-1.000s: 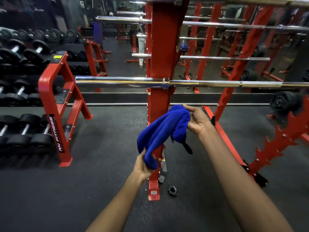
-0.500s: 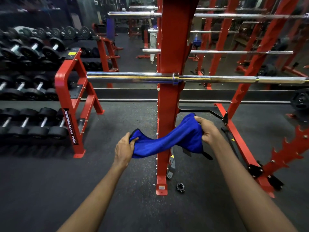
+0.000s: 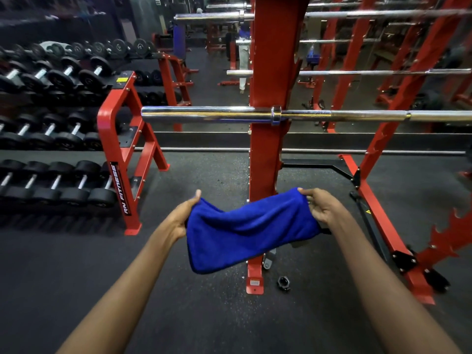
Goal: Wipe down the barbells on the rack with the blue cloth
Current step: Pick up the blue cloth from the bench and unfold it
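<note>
Left hand [image 3: 182, 215]: I'm pinching one end of the blue cloth [image 3: 250, 231].
Right hand [image 3: 323, 206]: pinching the other end.
Barbell [image 3: 204, 114]: resting on the rack [image 3: 268, 60] above.

left hand [image 3: 181, 217]: bare
right hand [image 3: 325, 208]: bare
left forearm [image 3: 122, 284]: bare skin — uncovered to the frame edge
right forearm [image 3: 378, 277]: same — uncovered to frame edge

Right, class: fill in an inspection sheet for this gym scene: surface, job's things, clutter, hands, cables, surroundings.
Surface: dark floor.
Job's things: cloth held spread below the barbell, not touching it; barbell rests on the red rack.
Clutter: black ring on the floor by the rack's foot.
Hands: left hand and right hand each grip one end of the cloth.
Cables: nothing seen.
Surroundings: dumbbells racked at left.
</note>
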A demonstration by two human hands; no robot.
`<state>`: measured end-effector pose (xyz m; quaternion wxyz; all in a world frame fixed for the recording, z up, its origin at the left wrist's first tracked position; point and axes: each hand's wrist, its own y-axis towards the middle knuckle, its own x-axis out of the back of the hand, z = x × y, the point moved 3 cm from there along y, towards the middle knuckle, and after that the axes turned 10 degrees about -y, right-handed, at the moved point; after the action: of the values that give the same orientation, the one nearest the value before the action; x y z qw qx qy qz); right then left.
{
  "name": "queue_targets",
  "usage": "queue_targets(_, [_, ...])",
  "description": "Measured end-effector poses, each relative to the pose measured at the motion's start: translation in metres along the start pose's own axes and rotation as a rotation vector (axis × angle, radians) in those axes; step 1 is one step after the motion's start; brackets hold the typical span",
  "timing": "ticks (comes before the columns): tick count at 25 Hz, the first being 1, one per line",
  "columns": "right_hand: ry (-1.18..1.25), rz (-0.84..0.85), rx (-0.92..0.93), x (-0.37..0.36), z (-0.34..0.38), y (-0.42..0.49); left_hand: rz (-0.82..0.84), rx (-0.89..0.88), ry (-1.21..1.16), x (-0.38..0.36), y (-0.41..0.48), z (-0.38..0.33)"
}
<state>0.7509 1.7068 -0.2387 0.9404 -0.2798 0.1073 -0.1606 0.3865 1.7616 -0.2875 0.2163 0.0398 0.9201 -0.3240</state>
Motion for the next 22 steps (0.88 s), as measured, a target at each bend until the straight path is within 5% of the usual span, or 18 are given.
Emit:
queue_targets(4, [-0.102, -0.028, 0.019, -0.002, -0.011, -0.005, 0.204, -0.109, 0.056, 0.008, -0.016, 0.001])
queue_targets(9, [-0.001, -0.065, 0.078, 0.002, -0.010, 0.001, -0.178, -0.447, 0.020, 0.017, -0.012, 0.003])
queue_targets(12, [-0.247, -0.026, 0.189, -0.005, -0.006, -0.005, -0.155, -0.620, 0.177, 0.018, -0.014, -0.005])
queue_targets(15, [-0.422, -0.061, 0.221, -0.003, -0.006, -0.008, -0.171, -0.575, 0.158, 0.020, -0.017, -0.010])
queue_targets(19, [0.030, 0.058, 0.031, 0.009, -0.011, -0.003, -0.149, -0.312, -0.289, 0.031, -0.021, -0.018])
queue_targets(22, [0.233, 0.109, 0.072, 0.011, -0.007, -0.007, -0.022, -0.320, -0.183, 0.022, -0.036, -0.023])
